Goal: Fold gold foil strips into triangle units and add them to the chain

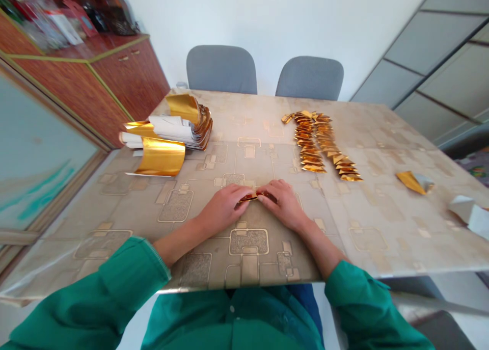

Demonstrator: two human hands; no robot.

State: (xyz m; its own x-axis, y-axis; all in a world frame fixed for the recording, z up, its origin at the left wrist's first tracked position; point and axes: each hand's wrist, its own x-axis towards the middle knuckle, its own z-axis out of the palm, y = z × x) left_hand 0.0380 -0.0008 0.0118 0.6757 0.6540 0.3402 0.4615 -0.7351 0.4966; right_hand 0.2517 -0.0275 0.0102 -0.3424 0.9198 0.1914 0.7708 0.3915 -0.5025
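Note:
Between my two hands, just above the tablecloth, is a small folded piece of gold foil paper (250,198). My left hand (226,206) pinches its left end, thumb toward me. The fingers of my right hand (281,202) are closed on its right end. Most of the paper is hidden by my fingers. To the left stands a pile of gold foil sheets with white backs (171,128), one curled sheet (162,156) lying at its front. Ahead on the right, two rows of folded gold pieces (309,143) lie overlapping on the table.
A patterned cloth covers the table (248,268). At the right lie a loose gold scrap (411,182) and some white paper (471,216). Two grey chairs (221,70) stand against the far side, with a wooden cabinet (130,80) at the back left.

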